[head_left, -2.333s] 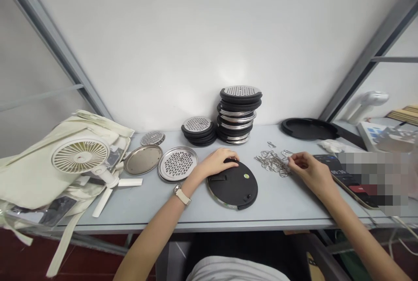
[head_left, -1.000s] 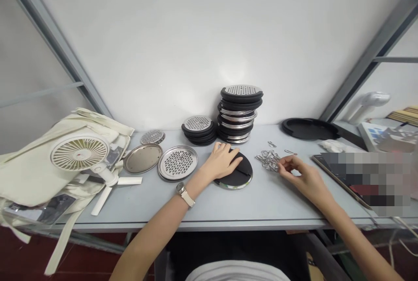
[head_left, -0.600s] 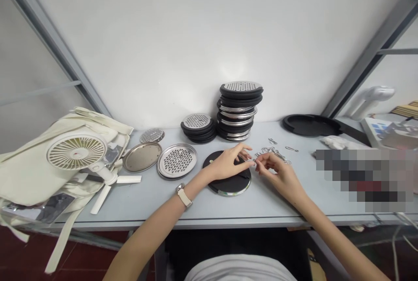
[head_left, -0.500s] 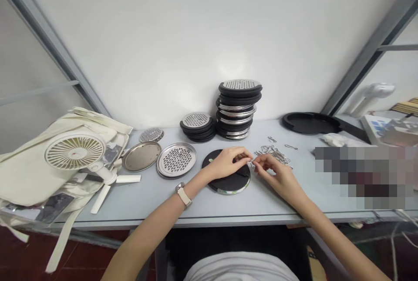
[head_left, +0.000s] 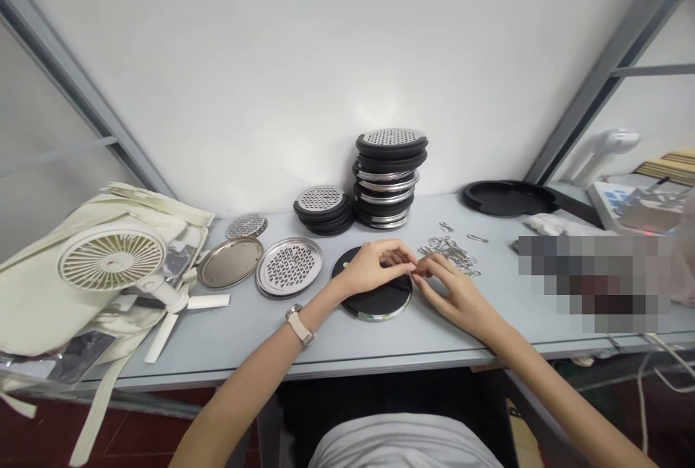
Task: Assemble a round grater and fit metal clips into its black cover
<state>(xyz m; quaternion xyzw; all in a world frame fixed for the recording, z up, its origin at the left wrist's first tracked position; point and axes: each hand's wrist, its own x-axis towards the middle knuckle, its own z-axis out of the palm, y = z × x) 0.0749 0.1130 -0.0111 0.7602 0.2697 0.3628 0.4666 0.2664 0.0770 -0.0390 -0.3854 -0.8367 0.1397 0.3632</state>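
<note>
The left hand (head_left: 374,266) and the right hand (head_left: 456,298) meet with thumbs and fingers bent inward to one spot; whether the grip of either is closed on anything I cannot tell, since anything between the fingertips is too small and covered. If a small wire piece is pinched there, it could spring loose, with so little of each hand to hold it. The black disc (head_left: 372,305) lies flat on the bench (head_left: 244,337), partly under the left hand; it might slide if pressed at one side, as nothing visible braces it. Its far right part is hidden by that hand, and whether the palm rests on it is unclear. Just beyond the right hand, the pile of wire clips (head_left: 450,254) looks tangled, so pulling one out could drag others along; the clips overlap too much to count. One loose clip (head_left: 478,238) lies to the right of the pile and could be swept off by a sleeveless forearm's swing. Farther back, the tall stack of discs (head_left: 388,178) has uneven layers, its upper ones jutting out, so a bump could topple it; the shorter stack (head_left: 324,211) beside it seems steadier. At the right, a pixelated patch masks whatever lies there, and the cream bag (head_left: 32,287) is cut off at the left.
</note>
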